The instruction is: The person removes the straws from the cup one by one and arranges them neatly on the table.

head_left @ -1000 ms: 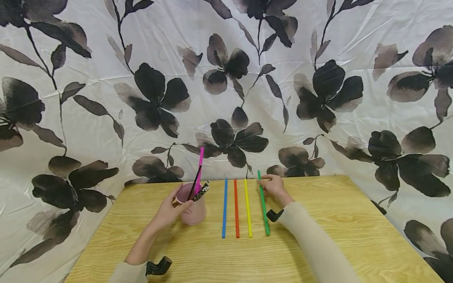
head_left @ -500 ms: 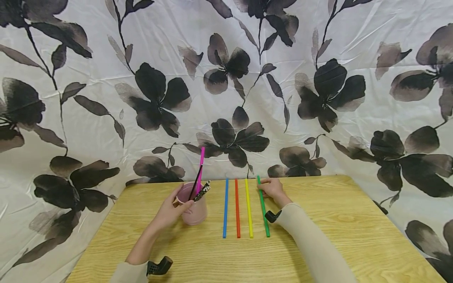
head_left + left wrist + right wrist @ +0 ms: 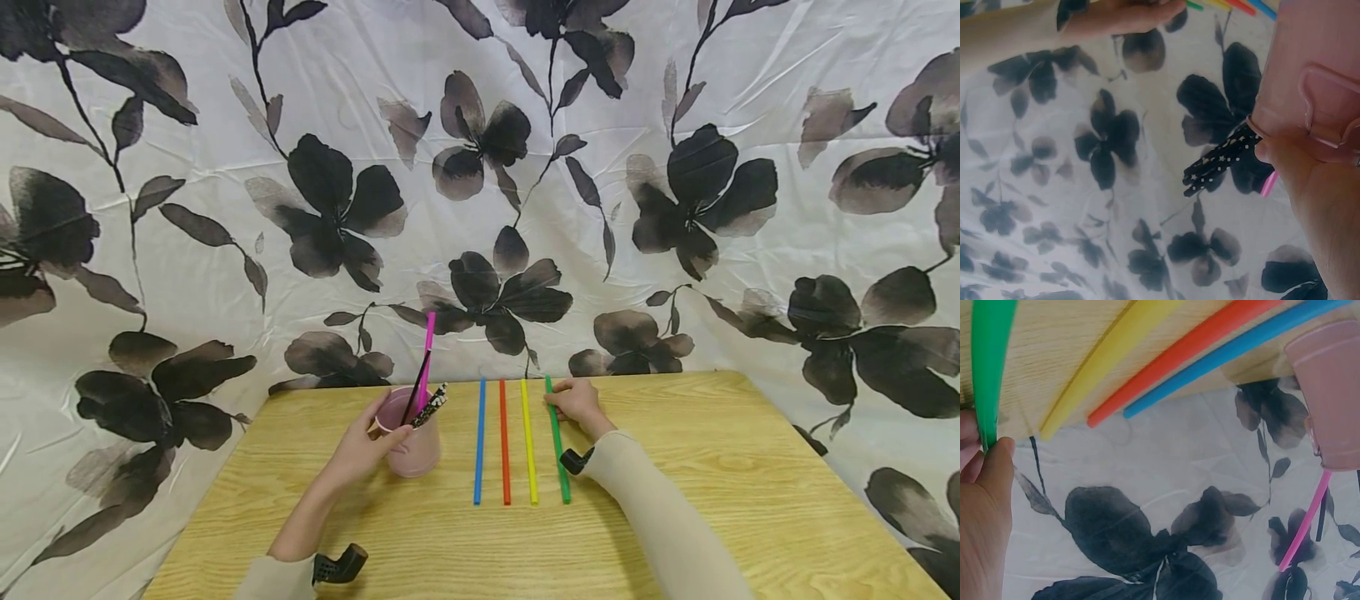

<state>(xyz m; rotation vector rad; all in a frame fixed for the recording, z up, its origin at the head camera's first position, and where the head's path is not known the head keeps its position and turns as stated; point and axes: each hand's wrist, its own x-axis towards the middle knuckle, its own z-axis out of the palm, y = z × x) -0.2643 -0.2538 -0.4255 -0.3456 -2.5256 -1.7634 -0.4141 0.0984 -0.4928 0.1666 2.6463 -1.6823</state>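
My left hand point(image 3: 358, 450) grips a pink cup point(image 3: 418, 454) at the left, its thumb at the rim and fingers round the side. Out of the cup stick a magenta straw point(image 3: 429, 333), a thin black straw point(image 3: 414, 390) and several black straws with white spots and stars point(image 3: 1219, 161). At the right, my right hand point(image 3: 576, 400) pinches a green straw point(image 3: 558, 442) near its far end, between thumb and fingers. Left of it, in a spaced row, lie a yellow straw point(image 3: 529, 442), a red straw point(image 3: 505, 442) and a blue straw point(image 3: 479, 442).
The wood-grain table point(image 3: 360, 542) ends at a back edge close behind the straws' far ends. A white cloth with dark flowers point(image 3: 480, 208) hangs behind and at both sides. A wire handle point(image 3: 1310, 94) folds against the cup's side.
My right hand has drawn the green straw slightly toward me, so its ends now nearly line up with the yellow straw's. The left hand and cup stay in place.
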